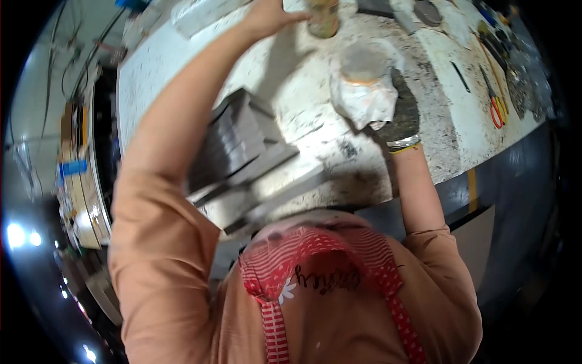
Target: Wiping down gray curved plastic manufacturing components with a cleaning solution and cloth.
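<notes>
At the top edge my left hand (270, 18) stretches its thumb to the side of a glass jar (323, 21) with something yellowish-brown in it. Its other fingers are cut off by the picture's edge, so the grip does not show. My right hand (404, 109) wears a dark, stained glove with a silvery band at the wrist. It is closed on a crumpled white cloth (361, 100) at the right middle of the table. Within the cloth sits a round, greyish disc-like thing (364, 60) with an amber edge; its kind is unclear.
Stacked grey blocks (242, 130) stand under my left forearm, with long grey bars (276, 197) near the front edge. Red-handled scissors (496, 109) and a dark thin strip (460, 77) lie at right. A clear plastic box (203, 15) stands far left on the stained white table (163, 67).
</notes>
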The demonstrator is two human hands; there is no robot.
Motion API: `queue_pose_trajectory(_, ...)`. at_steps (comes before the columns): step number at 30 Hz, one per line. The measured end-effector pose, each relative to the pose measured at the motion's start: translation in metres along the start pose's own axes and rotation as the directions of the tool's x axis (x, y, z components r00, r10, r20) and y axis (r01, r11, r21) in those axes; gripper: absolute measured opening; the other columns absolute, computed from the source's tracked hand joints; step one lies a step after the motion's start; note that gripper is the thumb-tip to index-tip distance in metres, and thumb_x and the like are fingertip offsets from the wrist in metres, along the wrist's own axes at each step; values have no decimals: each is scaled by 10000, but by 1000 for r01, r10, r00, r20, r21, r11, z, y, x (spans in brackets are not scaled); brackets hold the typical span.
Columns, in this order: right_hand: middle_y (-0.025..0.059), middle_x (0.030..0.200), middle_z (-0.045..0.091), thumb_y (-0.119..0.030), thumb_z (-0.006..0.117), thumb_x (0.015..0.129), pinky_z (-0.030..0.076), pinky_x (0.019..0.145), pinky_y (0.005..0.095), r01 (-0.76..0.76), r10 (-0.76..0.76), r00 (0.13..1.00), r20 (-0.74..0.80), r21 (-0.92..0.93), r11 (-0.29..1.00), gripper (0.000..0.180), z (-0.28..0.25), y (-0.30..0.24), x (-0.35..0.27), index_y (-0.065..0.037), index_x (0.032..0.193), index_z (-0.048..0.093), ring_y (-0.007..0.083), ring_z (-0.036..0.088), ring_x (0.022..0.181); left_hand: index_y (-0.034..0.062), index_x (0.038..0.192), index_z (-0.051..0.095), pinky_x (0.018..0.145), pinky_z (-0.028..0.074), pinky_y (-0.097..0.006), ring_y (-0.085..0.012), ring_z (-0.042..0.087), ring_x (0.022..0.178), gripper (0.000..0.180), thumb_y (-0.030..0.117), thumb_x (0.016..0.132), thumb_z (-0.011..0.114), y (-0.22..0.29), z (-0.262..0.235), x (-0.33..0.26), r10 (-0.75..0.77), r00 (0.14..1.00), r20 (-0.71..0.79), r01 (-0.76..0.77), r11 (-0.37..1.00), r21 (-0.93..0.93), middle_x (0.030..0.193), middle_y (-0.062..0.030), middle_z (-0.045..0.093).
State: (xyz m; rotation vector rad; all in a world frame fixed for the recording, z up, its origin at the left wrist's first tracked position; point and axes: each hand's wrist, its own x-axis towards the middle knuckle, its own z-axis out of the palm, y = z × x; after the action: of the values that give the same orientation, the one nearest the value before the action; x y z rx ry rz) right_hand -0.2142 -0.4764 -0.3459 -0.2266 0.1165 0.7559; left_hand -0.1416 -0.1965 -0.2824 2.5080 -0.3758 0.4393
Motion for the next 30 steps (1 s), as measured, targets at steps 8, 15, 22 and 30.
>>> queue_pose_trajectory(8,174,1384,400,-328,484,931,298,1081,467,-32,28,997,-79,-61,998,554,-23,20,-38,-24,1372,341,335,393,1264,41,1128,633,819,487,-278,-133,601,963,466,319,764,721,134,-204,-285,-618,566,545,801,567,-189,1068,-49,656)
queue_pose_trajectory(15,157,1378,417,-346,506,928,338,1057,456,74,-62,997,49,-282,957,556,21,9,-92,-42,1369,357,317,421,1247,64,1360,400,1023,348,-335,-225,456,1227,716,95,727,734,164,-62,-366,-639,700,319,708,558,-434,1331,-128,488)
queue_pose_trajectory(22,178,1236,558,-136,565,847,438,932,413,-91,-182,748,638,-173,-981,558,66,129,-172,-69,1377,401,313,606,984,40,1214,551,924,419,-301,-188,567,1046,470,42,766,694,126,-33,-359,-400,878,263,478,708,-520,1156,-127,610)
queue_pose_trajectory(30,132,1121,562,-146,656,657,393,935,450,387,40,690,722,-322,-864,555,62,212,-127,-82,1199,559,307,524,1041,65,1120,605,789,499,-354,-332,626,918,388,87,743,696,126,-35,-358,-281,946,165,325,830,-452,1032,-148,652)
